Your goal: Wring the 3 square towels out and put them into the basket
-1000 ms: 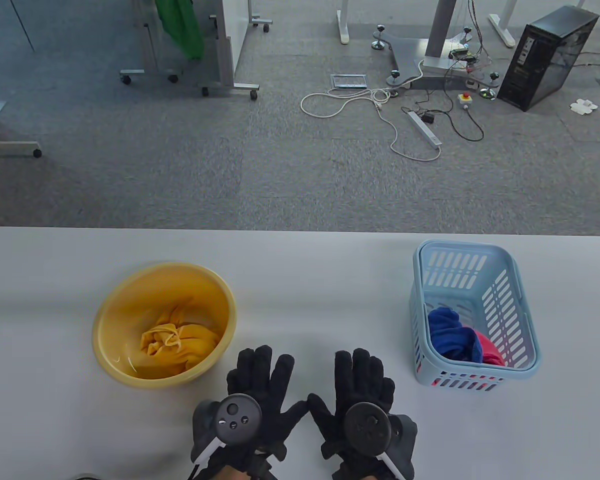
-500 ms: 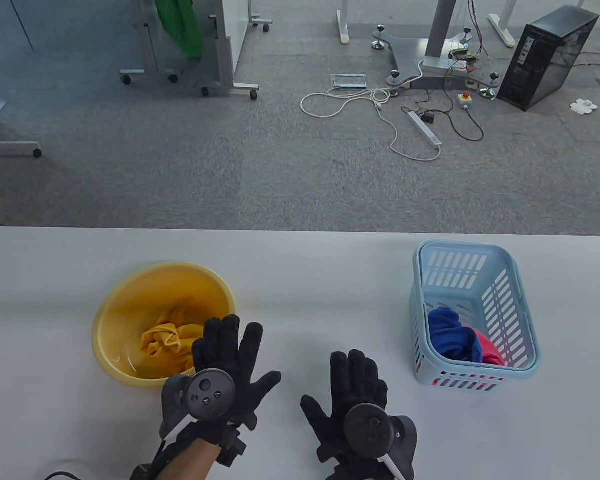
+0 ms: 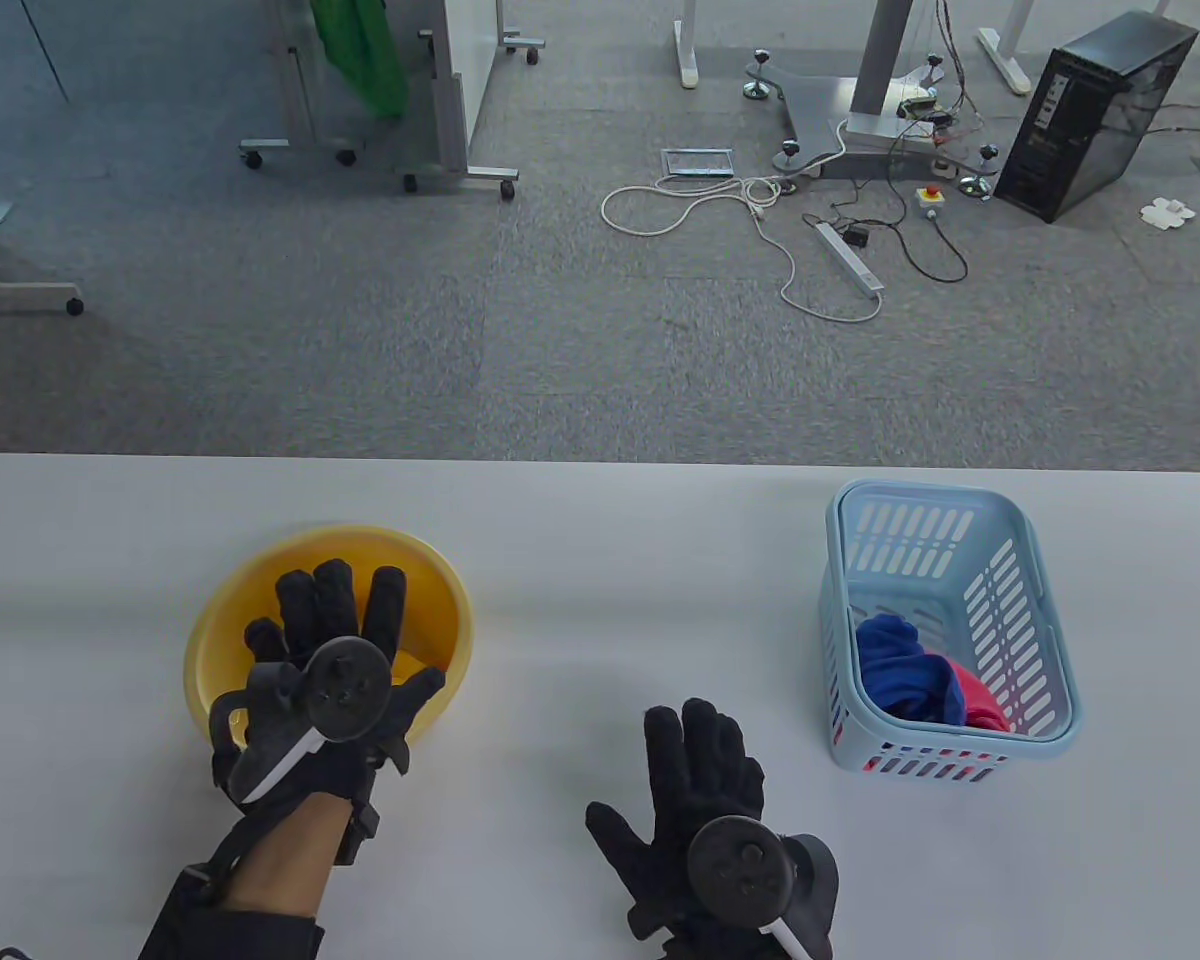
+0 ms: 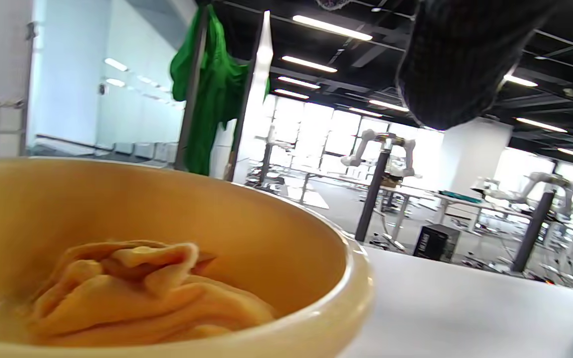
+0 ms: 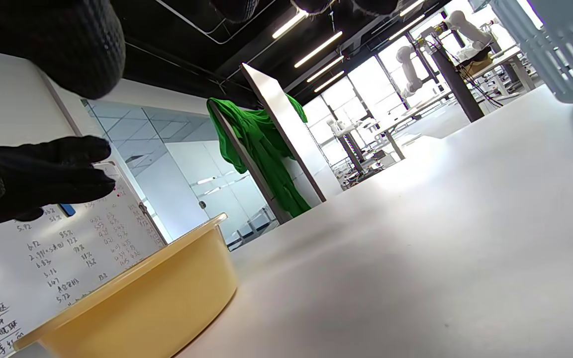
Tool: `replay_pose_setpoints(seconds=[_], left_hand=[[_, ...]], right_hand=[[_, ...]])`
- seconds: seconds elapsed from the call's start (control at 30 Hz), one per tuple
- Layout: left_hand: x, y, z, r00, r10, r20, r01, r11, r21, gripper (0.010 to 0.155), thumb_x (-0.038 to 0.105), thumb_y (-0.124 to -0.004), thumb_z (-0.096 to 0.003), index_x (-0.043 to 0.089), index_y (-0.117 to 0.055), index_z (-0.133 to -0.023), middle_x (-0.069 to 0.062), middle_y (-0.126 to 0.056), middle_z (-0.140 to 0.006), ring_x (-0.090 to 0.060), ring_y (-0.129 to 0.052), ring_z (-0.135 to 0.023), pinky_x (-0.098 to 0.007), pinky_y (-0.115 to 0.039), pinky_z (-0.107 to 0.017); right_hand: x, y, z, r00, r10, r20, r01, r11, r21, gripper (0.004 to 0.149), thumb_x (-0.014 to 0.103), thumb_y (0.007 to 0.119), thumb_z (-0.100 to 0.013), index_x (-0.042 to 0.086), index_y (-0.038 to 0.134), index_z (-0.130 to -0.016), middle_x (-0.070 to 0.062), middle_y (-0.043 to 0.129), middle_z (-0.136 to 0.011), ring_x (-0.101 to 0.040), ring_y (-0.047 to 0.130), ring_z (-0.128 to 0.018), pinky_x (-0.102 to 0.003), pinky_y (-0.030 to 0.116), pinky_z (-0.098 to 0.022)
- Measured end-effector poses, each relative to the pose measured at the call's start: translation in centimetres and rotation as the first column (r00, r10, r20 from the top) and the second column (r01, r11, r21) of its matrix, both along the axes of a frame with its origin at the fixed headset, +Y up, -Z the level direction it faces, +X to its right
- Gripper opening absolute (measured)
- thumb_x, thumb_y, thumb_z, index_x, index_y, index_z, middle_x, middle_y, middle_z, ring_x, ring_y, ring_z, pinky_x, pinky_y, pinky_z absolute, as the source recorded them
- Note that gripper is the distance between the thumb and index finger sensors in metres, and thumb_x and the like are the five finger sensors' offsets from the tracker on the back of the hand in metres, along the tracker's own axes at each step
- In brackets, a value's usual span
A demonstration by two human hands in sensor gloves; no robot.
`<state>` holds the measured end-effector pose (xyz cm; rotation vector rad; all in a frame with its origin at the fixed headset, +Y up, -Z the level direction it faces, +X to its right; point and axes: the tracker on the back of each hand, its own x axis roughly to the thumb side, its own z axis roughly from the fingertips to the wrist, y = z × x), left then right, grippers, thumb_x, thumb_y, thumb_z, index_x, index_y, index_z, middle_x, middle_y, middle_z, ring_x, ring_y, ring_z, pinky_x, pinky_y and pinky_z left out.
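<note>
Two towels are already sitting in the light blue basket (image 3: pixel 1020 590) on the right side of the white table (image 3: pixel 610 560): a blue towel (image 3: pixel 900 665) and a pink towel (image 3: pixel 980 700) bunched up together at its near end. The yellow towel (image 4: pixel 137 298) is crumpled in the bottom of the yellow basin (image 3: pixel 440 590) on the left; the left wrist view shows it clearly, with a bit of water around it.

The left hand (image 3: pixel 335 660) hangs over the basin with its fingers (image 3: pixel 335 595) straight and a little spread, thumb out to the side, holding nothing. From the table view it covers the towel completely, so whether it touches the cloth can't be told.

The right hand (image 3: pixel 705 800) is near the front edge of the table, palm down, fingers straight and close together, thumb splayed left, nothing in it. It's between basin and basket, clear of both.

Behind the table there's grey carpet with a white cable (image 3: pixel 750 215), a power strip (image 3: pixel 850 258) and a black computer tower (image 3: pixel 1095 115).
</note>
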<state>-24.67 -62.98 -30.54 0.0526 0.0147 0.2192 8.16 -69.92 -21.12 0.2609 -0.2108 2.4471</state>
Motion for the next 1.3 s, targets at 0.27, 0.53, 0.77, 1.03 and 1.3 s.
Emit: replay_pose_setpoints(seconds=[0.27, 0.53, 0.77, 1.03, 1.3], left_hand=[[-3.2, -1.6, -1.3, 0.989, -0.062, -0.138, 0.049, 0.994, -0.093, 0.092, 0.058, -0.093, -0.0474, 0.039, -0.036, -0.117, -0.014, -0.026, -0.123, -0.046, -0.014, -0.114, -0.076, -0.019, -0.071], [-3.3, -3.6, -3.5, 0.991, -0.125, -0.053, 0.106, 0.955, -0.278, 0.093, 0.042, -0.102, -0.0437, 0.046, -0.043, -0.115, -0.012, -0.028, -0.123, -0.045, -0.014, -0.115, -0.076, -0.018, -0.071], [-3.8, -4.8, -4.6, 0.984, -0.170, -0.055, 0.136, 0.912, -0.387, 0.085, 0.035, -0.103, -0.0443, 0.046, -0.055, -0.113, -0.012, -0.029, -0.124, -0.045, -0.014, -0.114, -0.076, -0.019, -0.071], [-3.3, -5.7, -5.4, 0.981, -0.184, -0.067, 0.138, 0.891, -0.433, 0.056, 0.036, -0.093, -0.0510, 0.038, -0.079, -0.106, -0.013, -0.035, -0.123, -0.045, -0.016, -0.114, -0.076, -0.015, -0.069], [-3.8, -5.2, -5.1, 0.985, -0.156, -0.078, 0.117, 0.923, -0.367, 0.041, 0.033, -0.086, -0.0536, 0.026, -0.093, -0.093, -0.013, -0.049, -0.121, -0.044, -0.023, -0.115, -0.076, -0.019, -0.071]], right_hand=[[0.2, 0.0, 0.0, 1.000, 0.007, 0.011, -0.007, 1.000, -0.009, 0.095, 0.059, 0.083, -0.051, 0.015, 0.031, -0.116, -0.026, 0.022, -0.117, -0.060, 0.025, -0.103, -0.078, 0.027, -0.070], [0.3, -0.6, -0.4, 1.000, 0.019, 0.022, -0.018, 0.999, -0.042, 0.092, 0.058, 0.083, -0.051, 0.015, 0.033, -0.116, -0.027, 0.023, -0.116, -0.061, 0.025, -0.103, -0.078, 0.027, -0.070], [0.0, -0.8, -0.5, 0.999, 0.030, 0.014, -0.029, 0.998, -0.057, 0.091, 0.057, 0.083, -0.052, 0.014, 0.035, -0.116, -0.027, 0.023, -0.116, -0.061, 0.026, -0.103, -0.078, 0.027, -0.070], [0.2, -0.9, -0.6, 0.999, 0.033, 0.024, -0.031, 0.997, -0.070, 0.090, 0.056, 0.083, -0.052, 0.014, 0.037, -0.116, -0.026, 0.024, -0.117, -0.060, 0.025, -0.103, -0.078, 0.027, -0.070], [0.5, -0.9, -0.7, 1.000, -0.001, 0.023, 0.003, 0.997, -0.083, 0.089, 0.056, 0.083, -0.052, 0.013, 0.038, -0.116, -0.027, 0.025, -0.117, -0.060, 0.025, -0.103, -0.078, 0.027, -0.070]])
